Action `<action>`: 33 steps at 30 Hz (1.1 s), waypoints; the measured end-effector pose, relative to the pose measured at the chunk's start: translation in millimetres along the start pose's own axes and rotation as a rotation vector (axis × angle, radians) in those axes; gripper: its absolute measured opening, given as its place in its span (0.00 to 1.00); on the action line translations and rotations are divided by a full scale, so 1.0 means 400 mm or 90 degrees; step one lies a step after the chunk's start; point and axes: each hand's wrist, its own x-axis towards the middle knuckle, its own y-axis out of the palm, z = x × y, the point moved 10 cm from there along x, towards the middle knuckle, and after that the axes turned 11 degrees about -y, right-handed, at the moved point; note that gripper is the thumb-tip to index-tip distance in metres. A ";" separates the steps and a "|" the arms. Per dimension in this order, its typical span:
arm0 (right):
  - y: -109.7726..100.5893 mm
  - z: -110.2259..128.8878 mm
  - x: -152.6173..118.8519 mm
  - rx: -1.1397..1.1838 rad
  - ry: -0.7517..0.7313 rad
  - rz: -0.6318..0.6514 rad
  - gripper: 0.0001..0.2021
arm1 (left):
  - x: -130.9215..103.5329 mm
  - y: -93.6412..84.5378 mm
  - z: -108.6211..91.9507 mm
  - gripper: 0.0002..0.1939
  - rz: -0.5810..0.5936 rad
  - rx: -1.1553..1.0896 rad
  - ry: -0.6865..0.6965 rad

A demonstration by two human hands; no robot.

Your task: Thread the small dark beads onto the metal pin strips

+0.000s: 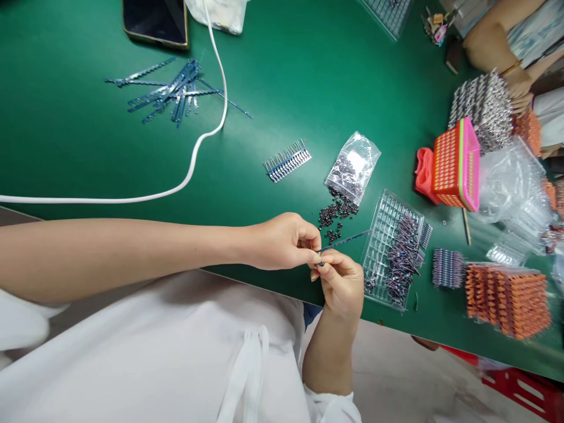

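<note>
My left hand point(288, 242) and my right hand point(343, 283) meet near the table's front edge, thumbs and fingers pinched close together. Between their fingertips is a narrow blue metal strip point(346, 240), which sticks out to the right towards the clear tray. A small dark blue bit shows at the touching fingertips, too small to make out. Just beyond the hands lies a loose pile of small black beads point(337, 211), by a clear plastic bag point(352, 167) with more of them inside. A row of pins on a blue strip point(288, 160) lies farther left.
Blue strips point(176, 91) lie heaped at the far left, near a phone point(156, 22) and a white cable point(194, 155). A clear compartment tray point(382, 226) on the right bears many thin pieces. Beyond are an orange-pink basket point(456, 164), orange stacks point(506, 299) and another person's arm point(489, 38).
</note>
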 end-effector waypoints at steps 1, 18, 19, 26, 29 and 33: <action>0.000 0.000 -0.001 0.004 -0.001 0.000 0.07 | 0.000 0.000 0.000 0.10 0.000 -0.002 0.001; -0.027 0.021 -0.009 -0.022 -0.062 -0.056 0.10 | 0.012 -0.007 0.028 0.11 0.004 -0.171 -0.090; -0.032 0.025 -0.011 -0.041 -0.073 -0.064 0.10 | 0.011 -0.010 0.028 0.11 -0.005 -0.163 -0.091; -0.039 0.038 -0.022 -0.155 -0.112 -0.101 0.05 | 0.007 -0.016 0.017 0.10 -0.033 -0.097 -0.059; -0.038 0.042 -0.023 -0.163 -0.125 -0.124 0.04 | 0.010 -0.015 0.020 0.11 -0.031 -0.091 -0.056; -0.029 0.057 -0.025 -0.176 -0.130 -0.145 0.03 | 0.007 -0.014 0.014 0.10 -0.038 -0.074 -0.059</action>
